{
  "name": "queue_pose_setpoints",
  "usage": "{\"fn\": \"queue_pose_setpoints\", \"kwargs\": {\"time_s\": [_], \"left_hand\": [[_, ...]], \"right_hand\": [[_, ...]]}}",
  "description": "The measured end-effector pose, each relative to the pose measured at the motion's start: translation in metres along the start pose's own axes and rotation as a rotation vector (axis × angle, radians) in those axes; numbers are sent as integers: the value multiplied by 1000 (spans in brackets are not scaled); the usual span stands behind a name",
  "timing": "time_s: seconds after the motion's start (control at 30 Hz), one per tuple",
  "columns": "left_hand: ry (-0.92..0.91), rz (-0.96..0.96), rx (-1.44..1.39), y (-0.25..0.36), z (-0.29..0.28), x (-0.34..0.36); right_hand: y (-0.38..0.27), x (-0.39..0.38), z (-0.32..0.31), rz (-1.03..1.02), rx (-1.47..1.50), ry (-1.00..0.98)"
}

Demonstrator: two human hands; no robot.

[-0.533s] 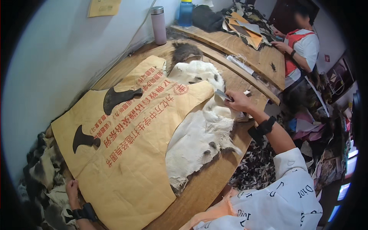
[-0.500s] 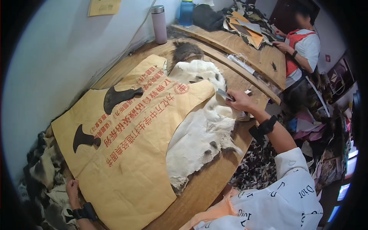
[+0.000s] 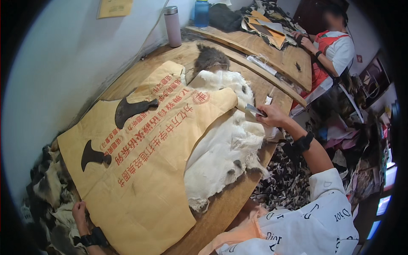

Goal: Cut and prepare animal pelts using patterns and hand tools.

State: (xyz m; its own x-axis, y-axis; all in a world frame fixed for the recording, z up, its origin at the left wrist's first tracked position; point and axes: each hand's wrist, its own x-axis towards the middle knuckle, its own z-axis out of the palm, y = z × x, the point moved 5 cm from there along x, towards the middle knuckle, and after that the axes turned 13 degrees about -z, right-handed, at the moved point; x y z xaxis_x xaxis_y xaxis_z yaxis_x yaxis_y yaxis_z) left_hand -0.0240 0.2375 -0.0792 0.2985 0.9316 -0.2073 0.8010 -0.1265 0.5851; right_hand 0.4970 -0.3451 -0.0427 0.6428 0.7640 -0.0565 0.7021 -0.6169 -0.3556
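A large tan paper pattern (image 3: 157, 204) with red print lies over a white hide (image 3: 229, 144) with dark spots. Two dark crescent-bladed knives, one larger (image 3: 132, 111) and one smaller (image 3: 93, 156), rest flat on the paper. At the paper's lower left edge, my left hand (image 3: 80, 215) is closed, its fingers pinching that edge. Over the hide's right side, my right hand (image 3: 272, 117) grips a knife (image 3: 253, 109) with a grey metal blade. The blade points left, close to the tip of the paper's right arm; whether it touches is unclear.
Dark fur (image 3: 210, 58) lies at the hide's far end. Wooden strips (image 3: 259, 72) cross the table beyond. A pink flask (image 3: 172, 27) and a blue bottle (image 3: 201, 13) stand by the wall. Another person (image 3: 333, 55) works at the far right. Fur scraps (image 3: 280, 182) heap below.
My right hand and the knife have moved slightly right and down. The hide and dark fur have shifted a little to the right. The other person's hands have drawn nearer their body.
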Motion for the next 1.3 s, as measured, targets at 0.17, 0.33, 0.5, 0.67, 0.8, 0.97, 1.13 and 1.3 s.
{"fn": "queue_pose_setpoints", "kwargs": {"time_s": [0.17, 0.33, 0.5, 0.67, 0.8, 0.97, 1.13, 1.3], "left_hand": [[-45, -60, 35, -13, -5, 6], [105, 0, 317, 5, -15, 5], [67, 63, 258, 148, -49, 15], [-29, 325, -57, 393, 126, -31], [-65, 365, 397, 443, 271, -87], [-99, 363, 545, 424, 327, -117], [-137, 362, 606, 429, 339, -128], [-145, 361, 602, 429, 340, -127]], "right_hand": [[2, 9, -10, -32, -24, -31], [9, 29, -51, -118, -25, -61], [-8, 123, -107, -373, -237, 34], [-25, 199, -87, -472, -298, 184], [-5, 224, -47, -591, -301, 199], [39, 221, -70, -529, -118, 361], [107, 212, -93, -86, 58, 337], [118, 192, -75, 25, -49, 260]]}}
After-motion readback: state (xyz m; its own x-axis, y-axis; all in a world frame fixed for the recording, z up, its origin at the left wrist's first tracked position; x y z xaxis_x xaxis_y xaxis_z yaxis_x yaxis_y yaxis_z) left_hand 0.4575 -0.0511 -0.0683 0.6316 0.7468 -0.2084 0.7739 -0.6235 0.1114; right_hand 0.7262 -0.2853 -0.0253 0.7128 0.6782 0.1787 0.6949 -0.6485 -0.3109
